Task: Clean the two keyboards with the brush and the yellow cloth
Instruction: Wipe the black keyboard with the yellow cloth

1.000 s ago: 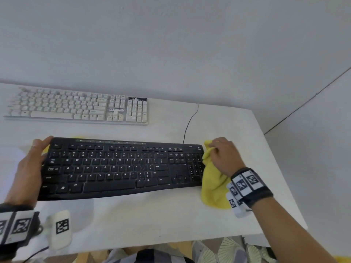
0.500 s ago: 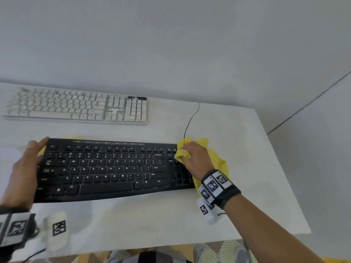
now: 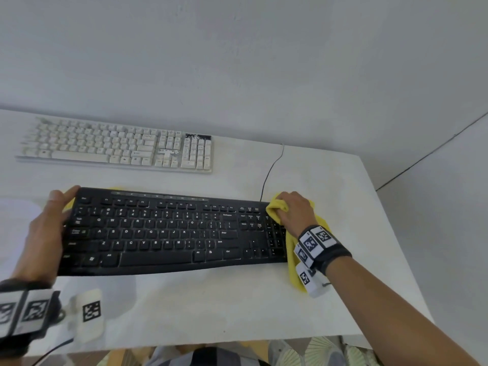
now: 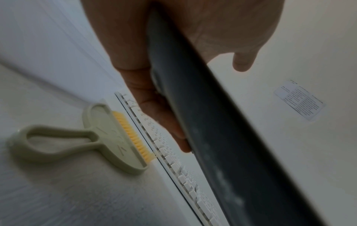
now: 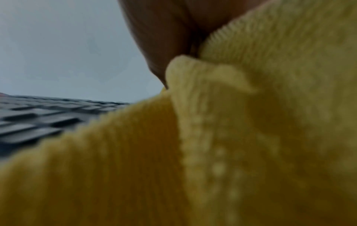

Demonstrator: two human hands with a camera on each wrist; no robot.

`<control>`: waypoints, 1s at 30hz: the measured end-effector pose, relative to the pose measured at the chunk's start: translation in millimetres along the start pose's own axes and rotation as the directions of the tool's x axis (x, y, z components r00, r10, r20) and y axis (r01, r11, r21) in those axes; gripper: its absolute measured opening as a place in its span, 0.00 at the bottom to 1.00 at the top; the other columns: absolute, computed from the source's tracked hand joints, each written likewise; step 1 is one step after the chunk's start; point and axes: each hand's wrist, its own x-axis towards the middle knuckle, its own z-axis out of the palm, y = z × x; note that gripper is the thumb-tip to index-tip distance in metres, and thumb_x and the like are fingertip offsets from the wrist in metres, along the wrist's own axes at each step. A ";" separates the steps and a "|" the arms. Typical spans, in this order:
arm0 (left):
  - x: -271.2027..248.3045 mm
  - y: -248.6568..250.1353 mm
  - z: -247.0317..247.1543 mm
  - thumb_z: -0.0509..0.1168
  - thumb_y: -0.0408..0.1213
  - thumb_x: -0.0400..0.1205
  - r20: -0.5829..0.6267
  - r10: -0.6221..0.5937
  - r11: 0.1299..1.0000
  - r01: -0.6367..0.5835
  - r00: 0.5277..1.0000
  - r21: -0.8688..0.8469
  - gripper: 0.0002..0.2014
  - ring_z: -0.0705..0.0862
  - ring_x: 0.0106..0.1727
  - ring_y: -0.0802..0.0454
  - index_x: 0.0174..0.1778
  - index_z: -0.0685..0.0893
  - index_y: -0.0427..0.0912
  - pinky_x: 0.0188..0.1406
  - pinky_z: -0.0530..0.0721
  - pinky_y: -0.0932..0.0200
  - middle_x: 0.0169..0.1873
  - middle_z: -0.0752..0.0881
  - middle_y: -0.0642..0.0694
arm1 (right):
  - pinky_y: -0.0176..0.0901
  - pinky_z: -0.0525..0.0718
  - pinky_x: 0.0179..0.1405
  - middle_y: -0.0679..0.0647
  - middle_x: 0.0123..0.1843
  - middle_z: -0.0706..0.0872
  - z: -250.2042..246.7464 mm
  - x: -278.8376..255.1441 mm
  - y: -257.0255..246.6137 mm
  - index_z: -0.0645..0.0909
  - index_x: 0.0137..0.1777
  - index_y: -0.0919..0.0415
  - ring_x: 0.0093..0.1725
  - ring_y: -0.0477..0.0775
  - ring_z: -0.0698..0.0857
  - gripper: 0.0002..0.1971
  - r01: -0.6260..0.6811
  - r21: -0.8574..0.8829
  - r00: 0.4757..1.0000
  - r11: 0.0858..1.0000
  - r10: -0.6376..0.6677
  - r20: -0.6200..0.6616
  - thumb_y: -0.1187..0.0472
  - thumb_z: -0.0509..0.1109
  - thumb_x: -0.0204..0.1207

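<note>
The black keyboard lies across the near middle of the white table. My left hand grips its left end, thumb over the far corner and fingers curled under the edge of the black keyboard. My right hand holds the bunched yellow cloth on the keyboard's far right corner, and the rest of the cloth hangs down past the right end. The right wrist view is filled by the yellow cloth beside dark keys. The white keyboard lies at the back left. The pale brush with yellow bristles lies against the white keyboard.
A thin black cable runs from the black keyboard's back right toward the wall. The table's right edge is close to my right wrist. A yellow sliver shows behind the black keyboard's far left edge.
My right hand swept the cloth left over the number pad, then back to the keyboard's far right corner. My left hand has kept its grip on the left end.
</note>
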 end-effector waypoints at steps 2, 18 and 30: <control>-5.0 2.5 2.0 0.59 0.87 0.65 -0.023 -0.006 1.000 0.006 1.000 -0.015 0.44 0.88 0.66 0.35 0.75 0.81 0.69 0.69 0.79 0.20 0.65 0.90 0.50 | 0.45 0.69 0.45 0.61 0.50 0.82 1.4 0.4 2.8 0.81 0.54 0.62 0.50 0.63 0.81 0.09 -0.009 -0.052 1.000 0.999 0.008 -0.018 0.58 0.66 0.79; -3.1 -4.7 -3.5 0.59 0.90 0.60 0.002 -0.028 1.000 0.028 1.000 -0.008 0.48 0.87 0.67 0.34 0.75 0.79 0.72 0.70 0.78 0.22 0.70 0.88 0.47 | 0.44 0.70 0.45 0.57 0.54 0.81 12.6 -96.4 29.4 0.78 0.62 0.59 0.55 0.60 0.81 0.13 -0.087 -0.099 0.993 0.991 0.094 0.068 0.61 0.68 0.78; 1.0 -7.6 -8.3 0.57 0.89 0.67 0.016 -0.010 0.999 0.010 1.000 0.034 0.46 0.87 0.68 0.32 0.78 0.77 0.70 0.70 0.77 0.20 0.70 0.87 0.44 | 0.40 0.70 0.43 0.50 0.47 0.80 12.7 -98.3 7.0 0.81 0.53 0.56 0.43 0.51 0.78 0.12 0.031 0.020 0.999 0.999 -0.032 0.026 0.61 0.69 0.69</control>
